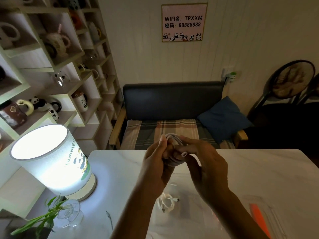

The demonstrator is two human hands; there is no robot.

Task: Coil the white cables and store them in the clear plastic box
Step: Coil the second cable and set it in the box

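Observation:
Both my hands are raised above the white table's (120, 169) far half. My left hand (155, 161) grips a coil of white cable (172, 137) whose loops show above and below the fingers. My right hand (203, 161) pinches the cable's end, and its white plug (184, 154) sticks out between the fingers. Below my hands lies a second white cable (165, 202), loosely coiled, inside the clear plastic box (198, 219), whose walls are faint and hard to trace.
A lit cylindrical lamp (51, 159) with a panda print stands at the table's left. A glass vase with green leaves (69, 214) sits near the front left. An orange item (259, 219) lies at the right. A bench with a blue pillow (222, 118) is beyond the table.

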